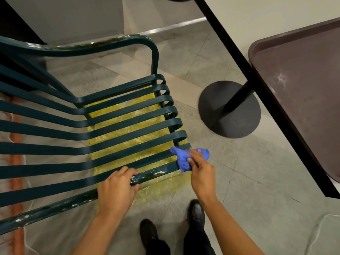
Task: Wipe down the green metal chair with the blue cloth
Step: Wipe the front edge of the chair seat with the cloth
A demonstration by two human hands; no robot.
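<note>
Nearest the camera stood two dark shoes (196,211) on the tiled floor (257,173). Above them two hands worked, held apart. The left hand (117,188) curled its fingers over the chair's scuffed near armrest rail (156,174), gripping it. The right hand (200,168) pinched one bunched blue cloth (182,159) against the front end of the seat, where the near slats meet the rail. The one green metal chair (92,133) spread leftward, its slats running across a yellow patch (128,124) on the floor. Beyond it stood one round black pedestal base (230,109), and on the pale surface (276,17) to the right lay one brown tray (303,80).
</note>
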